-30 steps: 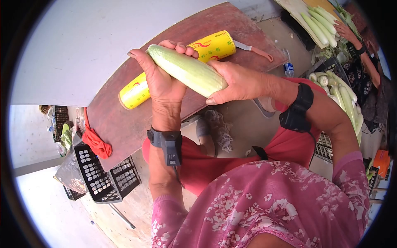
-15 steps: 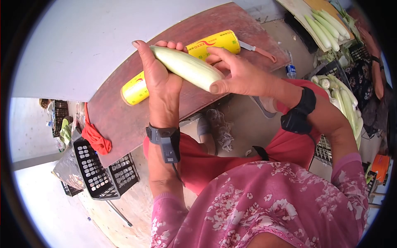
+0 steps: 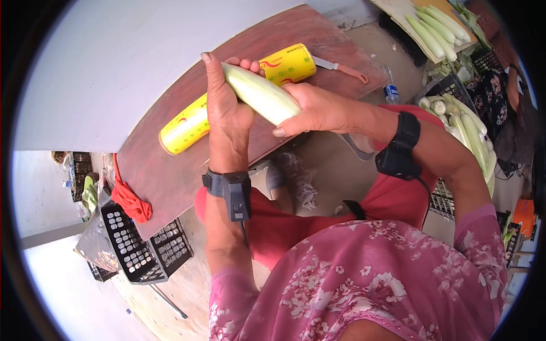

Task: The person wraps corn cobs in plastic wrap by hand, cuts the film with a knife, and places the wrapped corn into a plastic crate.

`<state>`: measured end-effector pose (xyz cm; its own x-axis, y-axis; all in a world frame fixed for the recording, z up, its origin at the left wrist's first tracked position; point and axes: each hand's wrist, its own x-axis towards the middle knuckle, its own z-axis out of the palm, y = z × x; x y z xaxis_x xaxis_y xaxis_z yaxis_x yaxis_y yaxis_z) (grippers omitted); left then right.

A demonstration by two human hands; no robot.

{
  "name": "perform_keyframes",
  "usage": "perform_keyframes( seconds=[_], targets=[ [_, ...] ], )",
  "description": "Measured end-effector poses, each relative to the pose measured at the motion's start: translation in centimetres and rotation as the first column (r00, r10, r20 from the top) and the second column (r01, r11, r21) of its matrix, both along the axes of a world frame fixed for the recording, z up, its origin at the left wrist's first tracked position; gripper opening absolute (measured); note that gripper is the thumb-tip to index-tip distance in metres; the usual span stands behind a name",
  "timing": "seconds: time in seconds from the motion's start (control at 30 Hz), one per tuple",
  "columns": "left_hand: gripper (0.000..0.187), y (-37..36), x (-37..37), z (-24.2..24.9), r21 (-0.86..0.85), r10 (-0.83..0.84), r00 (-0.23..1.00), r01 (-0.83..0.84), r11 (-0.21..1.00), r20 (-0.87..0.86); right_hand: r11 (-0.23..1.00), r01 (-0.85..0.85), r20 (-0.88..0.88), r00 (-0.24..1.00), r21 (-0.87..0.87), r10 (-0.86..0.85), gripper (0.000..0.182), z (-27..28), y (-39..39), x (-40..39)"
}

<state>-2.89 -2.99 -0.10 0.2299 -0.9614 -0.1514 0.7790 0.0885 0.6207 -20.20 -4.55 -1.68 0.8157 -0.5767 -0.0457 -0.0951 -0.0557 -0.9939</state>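
Note:
A long, pale green vegetable (image 3: 259,94) lies slanted across my two hands above the table. My left hand (image 3: 227,105) cradles its far end, with the thumb raised and the fingers curled behind it. Around the near end, my right hand (image 3: 318,108) is closed, the thumb along the lower edge and the other fingers partly hidden. Behind my hands, a yellow printed roll (image 3: 290,62), like cling film, lies on the table and is partly covered by my left hand. A knife (image 3: 344,69) with a pinkish handle rests beside the roll's right end.
The reddish-brown table (image 3: 170,199) has a red cloth (image 3: 132,202) at its left edge. Black crates (image 3: 128,241) stand below left. Similar vegetables (image 3: 441,34) lie on a board at upper right, and more fill a crate (image 3: 442,196) at right. A bottle (image 3: 391,92) stands near the table.
My right hand has closed around the vegetable's near end; its fingers were raised and apart before. The view has shifted slightly.

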Motion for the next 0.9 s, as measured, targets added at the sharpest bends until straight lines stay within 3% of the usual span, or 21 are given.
perform_keyframes(
  seconds=[0.07,0.13,0.23,0.3,0.33,0.43,0.53,0.63,0.7,0.83,0.87,0.9],
  targets=[
    [0.049,-0.2,0.3,-0.2,-0.084,-0.076,0.997,0.076,0.994,-0.001,0.94,-0.11,0.107,0.991,0.322,0.079,0.041,0.4,0.1,-0.3],
    [0.046,-0.4,1.1,-0.6,-0.158,-0.19,0.981,0.183,0.97,-0.036,0.821,-0.274,0.329,0.938,0.501,0.113,0.035,-0.2,0.2,-0.4],
    [0.047,-0.3,0.8,-0.1,-0.163,-0.157,0.984,0.169,0.972,0.083,0.754,-0.356,0.382,0.912,0.552,0.151,0.034,-0.5,-0.1,-0.9],
    [0.04,-0.7,1.2,-0.5,-0.205,-0.214,0.976,0.215,0.955,0.026,0.764,-0.335,0.32,0.931,0.551,0.177,0.035,-0.3,-0.3,-1.0],
    [0.036,-0.8,1.5,-0.5,-0.206,-0.238,0.971,0.236,0.95,0.017,0.767,-0.353,0.315,0.926,0.536,0.206,0.041,-0.2,-0.5,-1.0],
    [0.031,-0.7,0.5,0.5,-0.102,-0.07,0.994,0.078,0.992,0.08,0.89,-0.051,0.063,0.998,0.453,0.025,0.052,0.8,-0.5,-0.8],
    [0.03,-0.6,-0.9,1.0,-0.029,-0.012,0.981,0.017,0.999,0.192,0.988,0.122,0.09,0.987,0.096,-0.131,0.063,0.5,-0.5,0.0],
    [0.028,-0.4,-2.4,1.2,0.007,-0.026,0.973,0.025,1.0,0.231,0.952,0.063,-0.114,0.988,-0.299,-0.101,0.066,0.5,-0.6,0.0],
    [0.026,-0.2,-3.2,1.5,-0.002,-0.045,0.966,0.047,0.999,0.253,0.942,0.13,-0.128,0.976,-0.309,-0.176,0.062,0.8,0.0,-0.1],
    [0.056,0.2,-4.5,2.3,-0.124,-0.068,0.97,0.099,0.987,0.233,0.926,0.214,-0.081,0.965,-0.311,-0.25,0.057,2.3,0.3,-1.7],
    [0.063,0.2,-5.1,2.9,-0.185,-0.133,0.957,0.183,0.965,0.256,0.924,0.231,-0.066,0.963,-0.303,-0.263,0.056,2.7,0.4,-2.3],
    [0.07,0.2,-5.7,3.4,-0.242,-0.194,0.941,0.264,0.934,0.278,0.955,0.242,0.002,0.969,-0.173,-0.245,0.054,2.8,0.2,-3.0]
  ],
)
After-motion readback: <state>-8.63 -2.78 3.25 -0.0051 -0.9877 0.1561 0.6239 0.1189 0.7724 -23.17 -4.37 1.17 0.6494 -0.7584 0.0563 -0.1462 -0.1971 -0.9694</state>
